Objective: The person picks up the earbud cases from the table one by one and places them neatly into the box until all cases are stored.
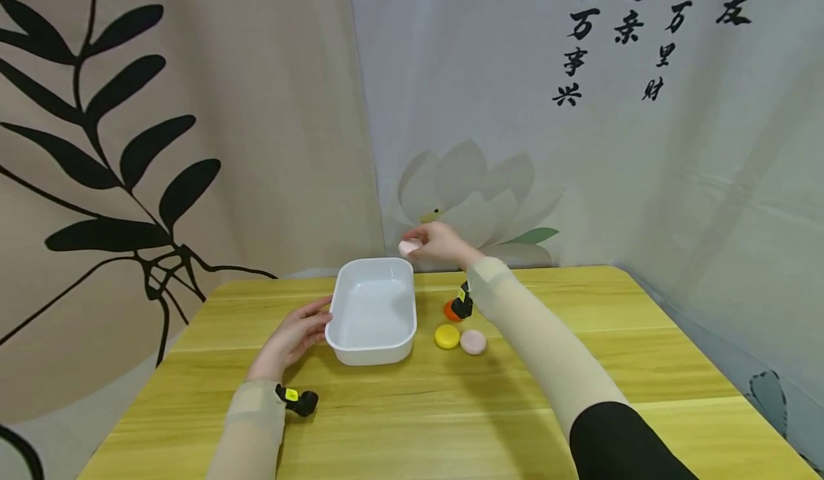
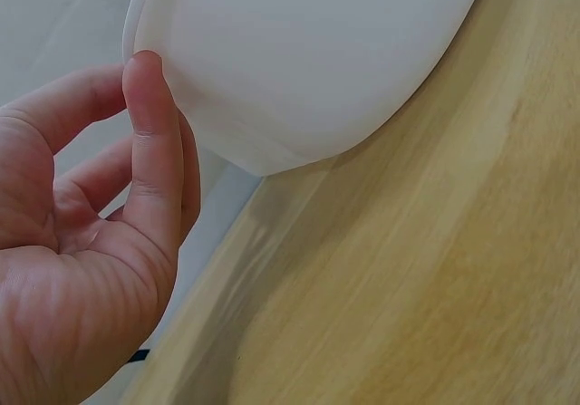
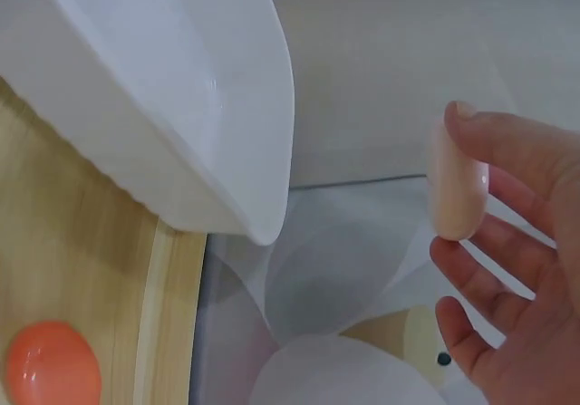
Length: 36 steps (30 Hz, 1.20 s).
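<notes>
A white rectangular basin (image 1: 376, 308) with rounded corners stands on the wooden table. At its left side is my left hand (image 1: 299, 333), whose thumb and fingertips meet the rim in the left wrist view and seem to pinch it. My right hand (image 1: 443, 244) is raised past the basin's far right corner. Between its thumb and fingers it pinches a small, smooth, pale pink disc (image 3: 458, 188), held on edge. Right of the basin lie a yellow disc (image 1: 447, 336), a second pink disc (image 1: 473, 342) and an orange disc (image 3: 54, 367), the last partly hidden in the head view.
The wooden table (image 1: 386, 423) ends at a back edge close behind the basin. Behind it hangs a printed cloth (image 1: 283, 108) with dark leaves, a flower and writing. Each wrist carries a small black camera (image 1: 302, 401).
</notes>
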Each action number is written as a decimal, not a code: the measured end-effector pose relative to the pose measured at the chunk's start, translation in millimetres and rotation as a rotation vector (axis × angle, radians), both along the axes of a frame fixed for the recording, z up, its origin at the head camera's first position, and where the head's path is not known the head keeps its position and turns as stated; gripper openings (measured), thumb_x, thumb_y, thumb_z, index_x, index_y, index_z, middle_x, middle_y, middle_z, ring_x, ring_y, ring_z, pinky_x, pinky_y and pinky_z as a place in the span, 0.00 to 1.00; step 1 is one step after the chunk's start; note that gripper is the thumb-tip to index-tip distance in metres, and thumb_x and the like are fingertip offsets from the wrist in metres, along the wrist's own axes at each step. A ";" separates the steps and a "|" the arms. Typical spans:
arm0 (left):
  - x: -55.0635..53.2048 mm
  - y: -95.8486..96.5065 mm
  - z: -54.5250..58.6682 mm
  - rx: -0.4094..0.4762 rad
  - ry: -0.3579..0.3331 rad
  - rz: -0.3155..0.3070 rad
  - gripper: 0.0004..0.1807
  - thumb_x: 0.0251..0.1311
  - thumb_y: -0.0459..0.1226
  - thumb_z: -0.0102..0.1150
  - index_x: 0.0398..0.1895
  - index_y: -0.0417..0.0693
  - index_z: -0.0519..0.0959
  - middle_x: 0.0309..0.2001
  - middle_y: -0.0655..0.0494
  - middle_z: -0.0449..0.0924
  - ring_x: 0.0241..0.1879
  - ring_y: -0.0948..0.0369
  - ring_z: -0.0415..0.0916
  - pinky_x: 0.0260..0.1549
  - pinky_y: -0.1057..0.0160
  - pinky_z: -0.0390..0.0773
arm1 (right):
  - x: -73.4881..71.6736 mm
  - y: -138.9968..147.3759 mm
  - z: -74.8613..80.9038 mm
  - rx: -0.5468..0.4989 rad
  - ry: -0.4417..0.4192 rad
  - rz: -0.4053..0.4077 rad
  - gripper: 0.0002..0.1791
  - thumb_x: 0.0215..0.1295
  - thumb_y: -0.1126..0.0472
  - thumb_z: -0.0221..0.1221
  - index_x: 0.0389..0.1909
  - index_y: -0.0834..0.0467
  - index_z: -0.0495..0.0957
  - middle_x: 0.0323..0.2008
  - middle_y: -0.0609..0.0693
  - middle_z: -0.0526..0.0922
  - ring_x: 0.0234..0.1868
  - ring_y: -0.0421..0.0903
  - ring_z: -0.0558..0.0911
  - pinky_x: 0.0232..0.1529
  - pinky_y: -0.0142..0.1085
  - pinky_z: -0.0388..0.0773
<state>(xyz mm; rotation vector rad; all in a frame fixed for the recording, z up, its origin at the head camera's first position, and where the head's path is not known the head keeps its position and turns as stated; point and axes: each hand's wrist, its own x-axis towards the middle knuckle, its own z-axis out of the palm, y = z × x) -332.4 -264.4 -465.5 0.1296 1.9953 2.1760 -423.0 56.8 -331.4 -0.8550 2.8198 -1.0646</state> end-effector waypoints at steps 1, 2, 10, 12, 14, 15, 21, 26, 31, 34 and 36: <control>-0.2 -0.5 0.0 -0.005 -0.002 0.000 0.32 0.68 0.32 0.54 0.73 0.36 0.56 0.38 0.54 0.77 0.32 0.64 0.78 0.35 0.68 0.80 | -0.8 -2.6 0.2 0.002 -0.006 0.003 0.23 0.57 0.58 0.69 0.55 0.55 0.81 0.49 0.49 0.82 0.42 0.45 0.76 0.43 0.35 0.76; -0.4 -0.8 0.1 -0.006 -0.005 0.003 0.32 0.68 0.32 0.54 0.73 0.36 0.56 0.38 0.54 0.77 0.32 0.64 0.78 0.35 0.68 0.80 | -1.6 -5.1 0.3 0.001 -0.013 0.006 0.23 0.57 0.58 0.69 0.55 0.55 0.81 0.50 0.49 0.82 0.42 0.45 0.77 0.43 0.35 0.76; -0.6 -2.1 1.1 0.002 -0.029 0.022 0.33 0.68 0.31 0.55 0.73 0.37 0.56 0.38 0.55 0.78 0.32 0.64 0.78 0.34 0.68 0.80 | -6.8 -17.2 -1.6 -0.021 -0.029 0.028 0.24 0.57 0.58 0.70 0.55 0.56 0.80 0.50 0.50 0.82 0.43 0.46 0.78 0.43 0.34 0.76; -0.3 -2.0 1.2 0.000 -0.026 0.018 0.33 0.68 0.31 0.55 0.73 0.36 0.56 0.38 0.55 0.78 0.32 0.64 0.78 0.34 0.68 0.80 | -7.2 -18.5 -2.7 -0.030 -0.040 0.025 0.24 0.57 0.58 0.69 0.56 0.57 0.80 0.51 0.50 0.81 0.44 0.46 0.78 0.44 0.34 0.77; 0.1 -1.6 1.5 0.000 -0.021 0.010 0.33 0.68 0.32 0.54 0.73 0.36 0.56 0.38 0.55 0.78 0.32 0.64 0.78 0.34 0.68 0.80 | -8.1 -19.5 -4.4 -0.045 -0.054 0.023 0.24 0.58 0.59 0.69 0.56 0.58 0.79 0.53 0.51 0.81 0.45 0.47 0.78 0.45 0.35 0.77; 0.2 -1.6 1.4 0.001 -0.019 0.007 0.33 0.68 0.32 0.54 0.73 0.36 0.55 0.38 0.55 0.78 0.32 0.64 0.78 0.34 0.68 0.80 | -8.4 -20.0 -5.2 -0.052 -0.058 0.022 0.24 0.58 0.59 0.69 0.56 0.58 0.79 0.53 0.51 0.81 0.46 0.47 0.78 0.46 0.35 0.77; 0.7 0.1 1.9 0.016 -0.019 0.008 0.33 0.68 0.31 0.54 0.73 0.36 0.56 0.38 0.55 0.78 0.31 0.64 0.78 0.34 0.68 0.80 | -13.0 -24.5 -12.0 -0.088 -0.085 0.006 0.24 0.59 0.59 0.68 0.57 0.58 0.79 0.54 0.52 0.80 0.50 0.48 0.78 0.50 0.37 0.77; 0.6 1.4 1.9 0.021 -0.016 -0.002 0.33 0.68 0.31 0.54 0.73 0.36 0.56 0.37 0.56 0.78 0.31 0.64 0.78 0.34 0.68 0.80 | -17.5 -31.7 -17.9 -0.091 -0.092 0.010 0.25 0.58 0.57 0.69 0.57 0.58 0.79 0.54 0.52 0.80 0.51 0.48 0.78 0.51 0.36 0.77; 0.7 1.6 1.4 0.021 -0.013 -0.004 0.33 0.68 0.31 0.54 0.73 0.35 0.56 0.38 0.55 0.78 0.31 0.64 0.78 0.34 0.68 0.80 | -17.5 -41.6 -22.4 -0.133 -0.088 0.022 0.25 0.58 0.57 0.69 0.56 0.60 0.79 0.52 0.53 0.81 0.49 0.48 0.79 0.50 0.36 0.77; 1.4 1.0 1.3 0.025 -0.017 -0.001 0.33 0.68 0.31 0.54 0.73 0.36 0.56 0.38 0.55 0.77 0.31 0.64 0.78 0.34 0.68 0.80 | -15.7 -48.3 -25.1 -0.167 -0.118 0.005 0.25 0.58 0.57 0.69 0.56 0.60 0.79 0.52 0.53 0.81 0.49 0.48 0.79 0.48 0.36 0.78; 2.0 0.2 0.8 0.026 -0.018 -0.001 0.33 0.68 0.31 0.54 0.73 0.36 0.56 0.38 0.55 0.77 0.31 0.64 0.78 0.34 0.68 0.80 | -14.6 -52.3 -26.6 -0.178 -0.130 -0.014 0.25 0.58 0.57 0.69 0.56 0.59 0.79 0.52 0.52 0.81 0.49 0.47 0.79 0.49 0.36 0.78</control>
